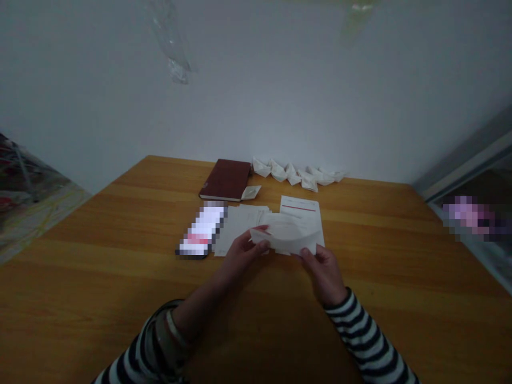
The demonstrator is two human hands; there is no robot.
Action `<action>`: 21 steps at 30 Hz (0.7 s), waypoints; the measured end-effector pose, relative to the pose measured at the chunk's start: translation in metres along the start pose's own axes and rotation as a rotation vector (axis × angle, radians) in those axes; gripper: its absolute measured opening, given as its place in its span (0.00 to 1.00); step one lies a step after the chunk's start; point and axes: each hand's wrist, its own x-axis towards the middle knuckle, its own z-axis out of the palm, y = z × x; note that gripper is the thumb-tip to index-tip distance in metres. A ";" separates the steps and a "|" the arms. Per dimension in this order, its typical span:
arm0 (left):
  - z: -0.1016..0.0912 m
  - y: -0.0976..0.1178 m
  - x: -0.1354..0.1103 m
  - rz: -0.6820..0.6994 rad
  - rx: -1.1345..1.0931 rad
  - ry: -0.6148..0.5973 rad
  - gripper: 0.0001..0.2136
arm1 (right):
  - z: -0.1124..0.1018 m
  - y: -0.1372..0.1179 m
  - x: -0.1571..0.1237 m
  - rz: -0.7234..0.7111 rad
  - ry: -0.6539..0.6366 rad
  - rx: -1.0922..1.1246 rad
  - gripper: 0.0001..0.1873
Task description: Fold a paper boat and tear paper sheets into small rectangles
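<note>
Between my two hands is a white sheet of paper [292, 241], folded along its near edge and bowed slightly in the middle. My left hand [245, 249] pinches its left end between thumb and fingers. At the right end, my right hand [323, 266] grips the paper with the thumb on top. Loose white sheets [236, 229] lie on the table behind and to the left of the held paper. Partly covered by it is a printed sheet [306, 208] with a red line across its top.
A phone [202, 229] lies left of the sheets on the wooden table [120, 256]. Farther back are a dark red notebook [226, 178], a small folded paper [251, 192] by its corner, and a row of several folded paper shapes [294, 173] near the wall [256, 80].
</note>
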 end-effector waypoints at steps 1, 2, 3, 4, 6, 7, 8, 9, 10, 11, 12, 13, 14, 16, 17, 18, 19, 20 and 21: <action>0.001 -0.003 -0.001 -0.011 -0.018 0.039 0.26 | 0.004 0.000 -0.002 0.013 -0.001 0.002 0.18; 0.002 -0.005 -0.003 -0.010 -0.045 0.088 0.31 | 0.007 -0.001 -0.005 0.018 0.002 -0.004 0.19; 0.004 -0.006 -0.005 -0.008 -0.082 0.137 0.37 | 0.009 -0.002 -0.006 0.015 0.007 -0.014 0.20; 0.006 -0.006 -0.006 -0.014 -0.128 0.175 0.42 | 0.011 -0.002 -0.008 0.000 0.012 -0.025 0.20; 0.010 -0.005 -0.010 -0.048 -0.220 0.189 0.44 | 0.015 -0.003 -0.011 -0.042 0.016 -0.060 0.19; 0.011 -0.003 -0.011 -0.064 -0.245 0.170 0.41 | 0.016 -0.004 -0.012 -0.065 0.017 -0.085 0.18; 0.012 -0.001 -0.012 -0.070 -0.250 0.151 0.38 | 0.018 -0.004 -0.013 -0.090 0.020 -0.120 0.16; 0.013 0.001 -0.013 -0.064 -0.238 0.144 0.34 | 0.019 -0.004 -0.014 -0.116 0.024 -0.164 0.15; 0.013 0.002 -0.014 -0.053 -0.214 0.151 0.31 | 0.020 -0.005 -0.016 -0.141 0.030 -0.210 0.14; 0.013 0.003 -0.015 -0.044 -0.189 0.165 0.29 | 0.021 -0.006 -0.017 -0.163 0.037 -0.252 0.13; 0.013 0.004 -0.015 -0.043 -0.163 0.185 0.28 | 0.022 -0.007 -0.018 -0.180 0.047 -0.281 0.13; 0.013 0.004 -0.016 -0.049 -0.136 0.205 0.29 | 0.023 -0.007 -0.020 -0.188 0.059 -0.293 0.12; 0.013 0.004 -0.017 -0.054 -0.107 0.222 0.32 | 0.024 -0.008 -0.022 -0.187 0.070 -0.286 0.12; 0.013 0.003 -0.018 -0.027 -0.042 0.239 0.38 | 0.024 -0.009 -0.026 -0.165 0.089 -0.246 0.14; 0.013 0.003 -0.019 0.008 -0.011 0.241 0.40 | 0.024 -0.008 -0.028 -0.154 0.096 -0.227 0.14; 0.014 0.003 -0.020 0.042 0.010 0.236 0.41 | 0.024 -0.008 -0.029 -0.146 0.100 -0.212 0.15; 0.015 0.002 -0.021 0.063 0.018 0.225 0.41 | 0.024 -0.008 -0.030 -0.142 0.102 -0.200 0.15; 0.016 0.002 -0.021 0.069 0.011 0.213 0.40 | 0.024 -0.007 -0.031 -0.140 0.103 -0.191 0.15; 0.017 0.001 -0.022 0.056 -0.009 0.196 0.38 | 0.023 -0.007 -0.031 -0.141 0.103 -0.185 0.14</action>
